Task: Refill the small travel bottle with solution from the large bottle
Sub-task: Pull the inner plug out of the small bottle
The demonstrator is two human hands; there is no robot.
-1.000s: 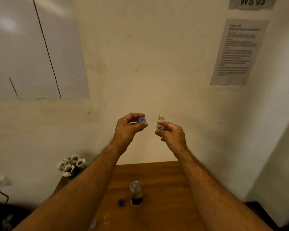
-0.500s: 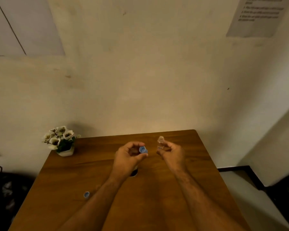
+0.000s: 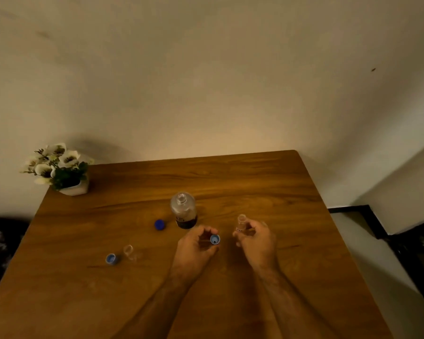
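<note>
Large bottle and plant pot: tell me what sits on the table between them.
Nothing. In the head view, the wood between the large bottle and the plant pot is bare; the dark blue cap lies nearer the camera.

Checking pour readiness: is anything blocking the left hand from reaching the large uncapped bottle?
Nothing on the table blocks it. The large clear bottle stands open just beyond the left hand, but that hand pinches a small blue cap, so it isn't free.
</note>
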